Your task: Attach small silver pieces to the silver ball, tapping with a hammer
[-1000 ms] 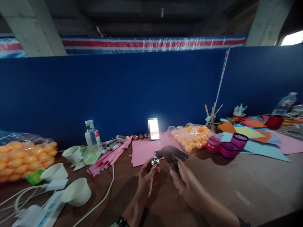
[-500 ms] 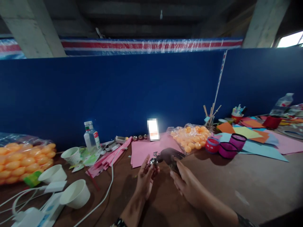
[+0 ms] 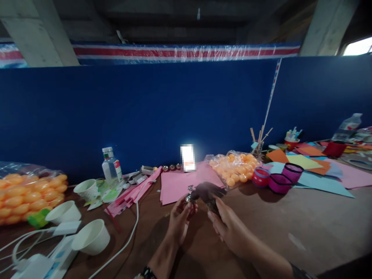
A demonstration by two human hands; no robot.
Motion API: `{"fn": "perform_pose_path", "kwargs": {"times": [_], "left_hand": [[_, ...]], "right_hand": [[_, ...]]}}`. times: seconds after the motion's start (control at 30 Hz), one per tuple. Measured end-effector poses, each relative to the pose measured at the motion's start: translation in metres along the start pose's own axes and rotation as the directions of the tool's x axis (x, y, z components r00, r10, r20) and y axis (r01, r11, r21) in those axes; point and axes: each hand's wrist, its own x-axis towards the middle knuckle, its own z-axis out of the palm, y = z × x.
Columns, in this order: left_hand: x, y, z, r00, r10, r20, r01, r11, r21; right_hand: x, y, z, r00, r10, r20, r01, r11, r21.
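Left hand (image 3: pixel 180 216): fingers curled in, tips pinched on a small shiny metal ball (image 3: pixel 188 198), held clear of the brown surface (image 3: pixel 290 224) just below the middle of your view.

Right hand (image 3: pixel 230 228): fingers loosely extended, gripping the lower end of a dark object (image 3: pixel 207 191). It is blurred, so what it is cannot be told. Its upper end sits just at 3 o'clock of the ball, near or touching it; which one cannot be told.

Containers, taken from your hands:
- 12 to 1 o'clock: a clear plastic bag (image 3: pixel 235 167) packed with orange balls, lying on the edge of a pink sheet (image 3: pixel 177 186).
- 2 o'clock: a red cup (image 3: pixel 260 177) and two magenta cups (image 3: pixel 278 184), close together on a pale blue sheet. Their contents are not visible.
- Further out at 2 o'clock: a jar (image 3: pixel 258 146) holding wooden sticks, and a red pot (image 3: pixel 291 144) holding pens.
- 9 o'clock, far left: a larger bag (image 3: pixel 26 195) full of orange balls.
- 9 to 10 o'clock: a patterned paper cup (image 3: pixel 86 190), upright, with a capped clear bottle (image 3: pixel 110 167) behind it.
- 8 to 9 o'clock: two white paper cups (image 3: pixel 92 236), tipped, their insides showing white.
- 3 o'clock, far right: a red tub (image 3: pixel 334 149) and a second clear bottle (image 3: pixel 346 128).
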Motion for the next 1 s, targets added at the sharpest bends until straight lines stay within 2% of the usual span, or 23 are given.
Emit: {"fn": "perform_pose_path", "kwargs": {"times": [0.1,0.23,0.37,0.53,0.63,0.8,1.0], "left_hand": [[0.0002,0.0013,0.0012,1.0,-0.014,-0.011,0.014,0.999,-0.029],[0.0012,0.0014,0.0003,0.998,-0.05,-0.044,0.046,0.996,-0.075],[0.0012,0.001,-0.001,0.996,-0.07,-0.063,0.064,0.993,-0.098],[0.0004,0.0017,0.0014,1.0,-0.024,-0.016,0.021,0.987,-0.162],[0.0014,0.0002,0.0016,1.0,-0.027,0.015,0.029,0.988,-0.15],[0.0022,-0.0001,0.0004,0.999,-0.014,-0.045,0.008,0.989,-0.144],[0.0006,0.0024,0.0008,0.997,-0.062,-0.049,0.056,0.991,-0.122]], "right_hand": [[0.0004,0.0023,0.0005,0.999,0.016,0.038,-0.016,1.0,-0.004],[0.0006,0.0041,0.0004,1.0,0.013,0.015,-0.013,1.0,0.007],[0.0005,0.0044,0.0023,0.998,0.014,0.053,-0.015,1.0,0.004],[-0.0018,0.0025,0.0036,1.0,0.004,0.017,-0.005,1.0,0.016],[-0.0028,0.0014,0.0041,1.0,-0.014,0.02,0.013,1.0,0.014],[-0.0032,0.0007,0.0043,1.0,-0.014,0.022,0.014,1.0,0.017],[-0.0035,0.002,0.0053,0.999,-0.003,0.041,0.003,1.0,0.005]]}}
